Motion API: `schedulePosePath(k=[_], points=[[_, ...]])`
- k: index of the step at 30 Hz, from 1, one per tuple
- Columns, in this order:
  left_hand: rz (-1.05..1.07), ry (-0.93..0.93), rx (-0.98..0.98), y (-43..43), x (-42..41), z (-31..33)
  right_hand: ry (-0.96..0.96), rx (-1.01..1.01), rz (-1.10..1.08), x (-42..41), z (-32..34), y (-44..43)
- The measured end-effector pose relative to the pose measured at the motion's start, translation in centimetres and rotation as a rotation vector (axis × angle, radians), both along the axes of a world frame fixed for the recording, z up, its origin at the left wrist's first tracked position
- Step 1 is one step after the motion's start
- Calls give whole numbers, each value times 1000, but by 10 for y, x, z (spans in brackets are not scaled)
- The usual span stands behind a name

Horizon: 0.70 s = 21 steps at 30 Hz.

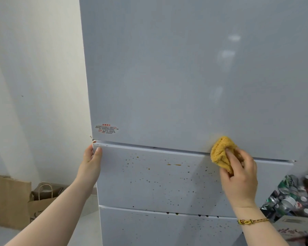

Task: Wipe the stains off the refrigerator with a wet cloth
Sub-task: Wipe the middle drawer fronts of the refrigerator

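A pale grey refrigerator [167, 77] fills most of the view, with a tall upper door and two drawer fronts below. Brown and orange stains [173, 164] speckle the middle drawer front, and finer specks dot the lower one. My right hand [240, 176] grips a bunched yellow cloth [220, 153] and presses it against the seam between the upper door and the middle drawer, at the right. My left hand [92, 157] holds the left edge of the middle drawer, thumb on the front and fingers round the side.
A white wall [34, 77] stands left of the refrigerator. Brown paper bags [16, 199] sit on the floor at lower left. A heap of crushed cans and bottles [295, 196] lies at lower right, close to my right forearm. A red-printed sticker [106, 129] marks the upper door's lower left.
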<state>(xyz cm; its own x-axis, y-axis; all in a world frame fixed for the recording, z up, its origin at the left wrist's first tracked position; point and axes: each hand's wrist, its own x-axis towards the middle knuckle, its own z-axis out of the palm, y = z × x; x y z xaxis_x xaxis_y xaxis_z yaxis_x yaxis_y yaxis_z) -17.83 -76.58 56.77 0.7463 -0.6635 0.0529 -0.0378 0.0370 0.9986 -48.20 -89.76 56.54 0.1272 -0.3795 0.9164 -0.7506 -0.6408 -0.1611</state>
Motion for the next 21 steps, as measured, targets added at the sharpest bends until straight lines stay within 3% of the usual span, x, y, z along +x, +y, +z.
schedulePosePath(k=[7, 14, 21], points=[[88, 22, 57, -5, 1, 5, -130, 273, 7, 11, 19, 23], [129, 27, -3, 21, -16, 1, -51, 178, 118, 53, 34, 59], [97, 100, 14, 56, -28, 5, 457, 360, 247, 138, 43, 109]])
